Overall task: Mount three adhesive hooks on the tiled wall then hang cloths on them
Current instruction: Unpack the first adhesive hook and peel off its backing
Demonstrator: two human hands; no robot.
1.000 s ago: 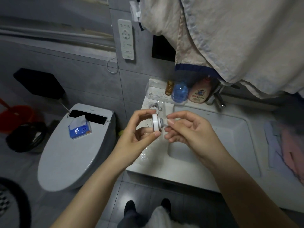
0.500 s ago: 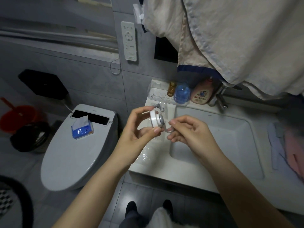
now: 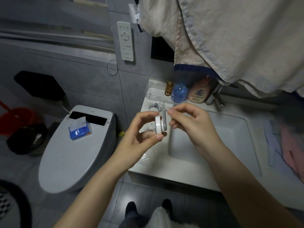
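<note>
Carefully, I'd keep my left hand [image 3: 139, 137] pinching the round white plastic adhesive hook [image 3: 159, 125] by its rim while my right hand [image 3: 189, 122], fingertips pinched on what looks like its clear backing film, peels slowly without touching the glue.

The pink plastic bottle [image 3: 198, 92] at the back of the white sink counter [image 3: 164, 168] carries a red label; its characters are too small to read.

Two hands, left [image 3: 141, 134] and right [image 3: 189, 124], share one white adhesive hook [image 3: 159, 125] between them. Beyond the hands, more hook parts [image 3: 152, 107] lie on the worktop [image 3: 164, 165], their number unclear, with three bottles [image 3: 179, 93] farther back. Left of the hands: one toilet [image 3: 65, 153], one tissue pack [image 3: 80, 130], one wall remote [image 3: 125, 41].
</note>
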